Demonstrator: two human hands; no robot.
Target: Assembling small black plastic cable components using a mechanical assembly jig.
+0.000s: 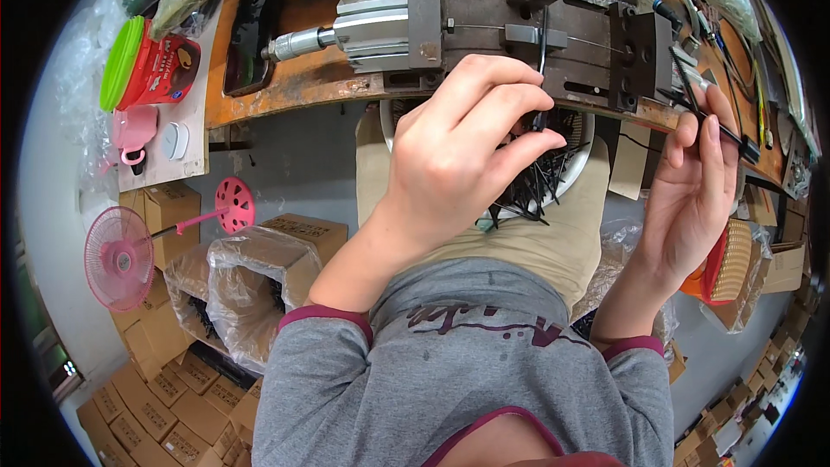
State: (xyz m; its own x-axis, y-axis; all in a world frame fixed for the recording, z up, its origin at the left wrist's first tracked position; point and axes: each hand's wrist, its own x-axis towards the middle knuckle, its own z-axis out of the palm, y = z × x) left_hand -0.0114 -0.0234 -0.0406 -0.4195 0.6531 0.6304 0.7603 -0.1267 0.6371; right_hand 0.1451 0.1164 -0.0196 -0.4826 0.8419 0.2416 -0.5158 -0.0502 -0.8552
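black rod (543, 41) across the metal block (521, 34), upper centre of the frame.
left hand (458, 143) at its lower end, thumb and fingers parted; can't tell if they touch it. right hand (696, 182), right of frame, pinches black rods (749, 151). a loose pinch might drop one; a sudden air cylinder (372, 30) stroke could nip the left fingertips.

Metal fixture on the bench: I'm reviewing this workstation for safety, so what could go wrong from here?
Pinching: the left hand is close to the metal fixture, so if the cylinder mounted on it moved a part, fingers might get caught.

Dropping: the right hand holds more than one thin black piece at once, so one could slip free and fall.
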